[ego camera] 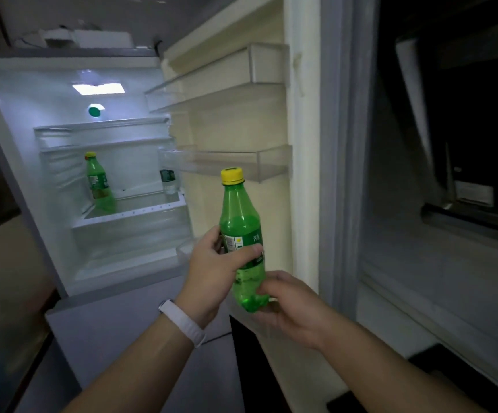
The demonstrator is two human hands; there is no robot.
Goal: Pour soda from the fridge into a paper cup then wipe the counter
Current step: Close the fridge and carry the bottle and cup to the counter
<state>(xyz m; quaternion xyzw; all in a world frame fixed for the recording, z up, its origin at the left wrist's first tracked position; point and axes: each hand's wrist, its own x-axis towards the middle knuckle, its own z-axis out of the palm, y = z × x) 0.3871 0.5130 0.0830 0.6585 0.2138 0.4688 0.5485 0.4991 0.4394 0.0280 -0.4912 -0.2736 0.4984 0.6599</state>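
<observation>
A green soda bottle (pixel 241 222) with a yellow cap stands upright in front of the open fridge (pixel 27 120). My left hand (pixel 212 272), with a white band on its wrist, is wrapped around the bottle's label. My right hand (pixel 289 302) cups the bottle's base from the right, fingers touching it. A second green soda bottle (pixel 98 183) with a yellow cap stands on a lit shelf inside the fridge. No paper cup is in view.
The fridge door (pixel 241 123) hangs open to the right, its clear shelves bare. A small clear bottle (pixel 168 180) stands at the shelf's right end. A grey counter (pixel 438 278) and a dark window lie to the right.
</observation>
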